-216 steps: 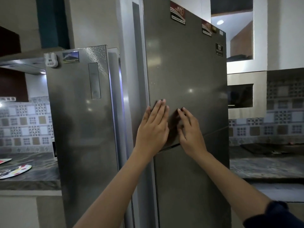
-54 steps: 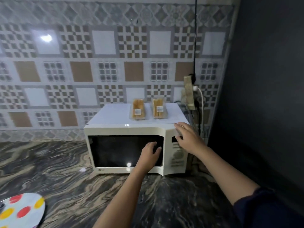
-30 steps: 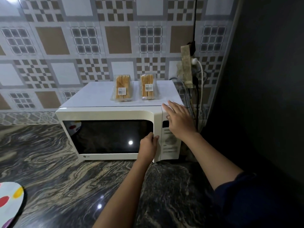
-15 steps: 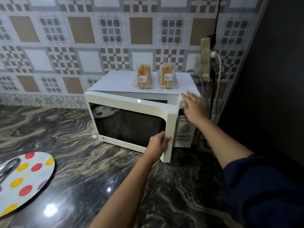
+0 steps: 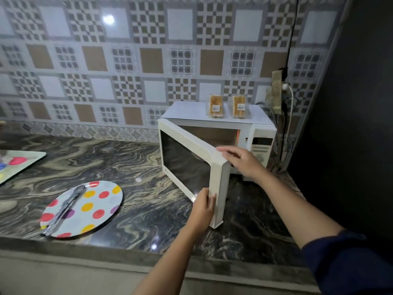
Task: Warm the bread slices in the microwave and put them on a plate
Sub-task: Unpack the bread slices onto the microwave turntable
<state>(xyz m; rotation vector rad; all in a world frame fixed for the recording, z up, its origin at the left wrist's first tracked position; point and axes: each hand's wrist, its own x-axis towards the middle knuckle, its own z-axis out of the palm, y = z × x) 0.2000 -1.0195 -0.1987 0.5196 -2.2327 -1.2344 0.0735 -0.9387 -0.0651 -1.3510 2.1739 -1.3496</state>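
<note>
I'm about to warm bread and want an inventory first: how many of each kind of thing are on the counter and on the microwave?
Microwave: 1
Bread packs: 2
Round dotted plate: 1
Tongs: 1
Tray: 1
Total: 6

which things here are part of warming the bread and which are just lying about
In the job: microwave; microwave door, gripped by the left hand; left bread pack; right bread pack; spotted plate with tongs.
Lying about: patterned tray at far left; extension board on the wall.
</note>
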